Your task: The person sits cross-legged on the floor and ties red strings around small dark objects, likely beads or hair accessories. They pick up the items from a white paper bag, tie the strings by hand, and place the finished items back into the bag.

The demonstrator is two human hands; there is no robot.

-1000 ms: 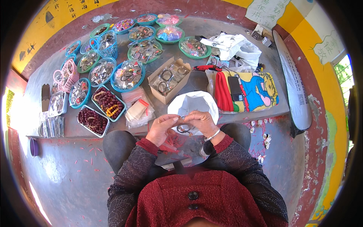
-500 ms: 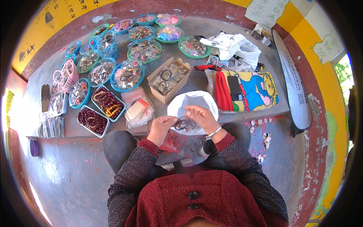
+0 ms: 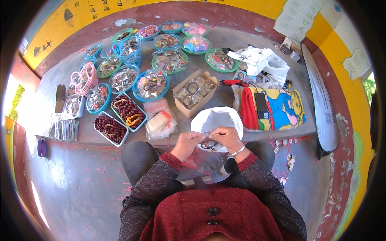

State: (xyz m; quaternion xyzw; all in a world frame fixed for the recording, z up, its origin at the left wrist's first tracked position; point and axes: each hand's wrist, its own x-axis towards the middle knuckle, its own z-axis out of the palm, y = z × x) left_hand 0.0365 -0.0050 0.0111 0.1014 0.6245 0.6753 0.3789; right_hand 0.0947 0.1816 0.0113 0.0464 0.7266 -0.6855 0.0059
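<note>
Between my two hands hangs a dark cord bracelet (image 3: 208,145) with small pieces on it, too small to make out. My left hand (image 3: 188,144) pinches it from the left with thumb and forefinger. My right hand (image 3: 230,140), a silver bangle at its wrist, is closed on the bracelet from the other side, its fingertips almost meeting the left ones. Just beyond and under the hands is an open white bag (image 3: 237,121), its mouth facing up; the hands partly cover its near side.
Past the bag stands a cardboard box (image 3: 188,112) of bagged bracelets. Flat clear bags (image 3: 161,127) and trays of dark red beads (image 3: 128,127) lie to the left. Several baskets of packaged trinkets (image 3: 150,85) fill the far side. A folded colourful towel (image 3: 277,110) with a phone (image 3: 261,106) lies right.
My right hand has come down and in, its fingers closing on the bracelet beside the left hand's fingertips. The whole view has shifted, so the table appears further right and lower.
</note>
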